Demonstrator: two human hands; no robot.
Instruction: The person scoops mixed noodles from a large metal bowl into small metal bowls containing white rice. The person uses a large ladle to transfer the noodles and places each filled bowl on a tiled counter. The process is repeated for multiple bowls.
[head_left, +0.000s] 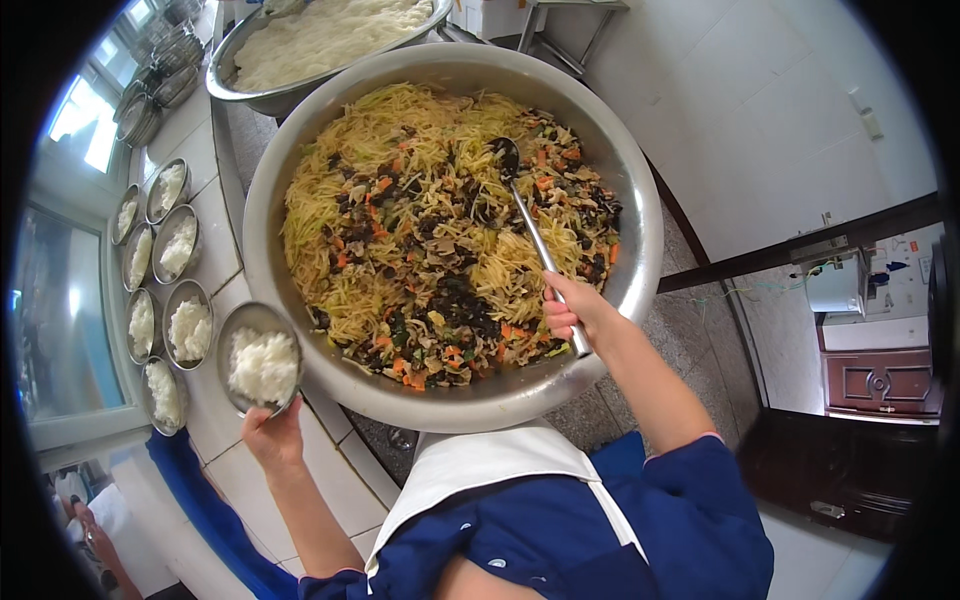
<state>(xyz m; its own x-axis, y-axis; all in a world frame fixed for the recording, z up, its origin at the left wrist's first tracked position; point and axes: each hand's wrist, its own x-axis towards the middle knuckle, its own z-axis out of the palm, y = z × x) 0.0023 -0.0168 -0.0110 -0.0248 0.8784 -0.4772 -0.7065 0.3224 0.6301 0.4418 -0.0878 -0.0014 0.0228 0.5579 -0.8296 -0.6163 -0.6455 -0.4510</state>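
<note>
I see right hand (577, 308) curled round steel ladle (533, 235), shaft slanting up-left; left hand (273, 437) grips rice bowl (258, 318), left of basin (638, 240).

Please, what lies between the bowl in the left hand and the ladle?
In the head view: the metal basin's rim, then the mixed shredded food inside it.

Daylight glares through a window (85, 120) on the left, above a white-tiled table (225, 440). A pale tiled wall (750, 110) rises on the right, over a grey speckled floor (685, 335); a metal-legged stand (575, 30) is at the top, and a glossy dark brown panel (830, 470) sits lower right.
</note>
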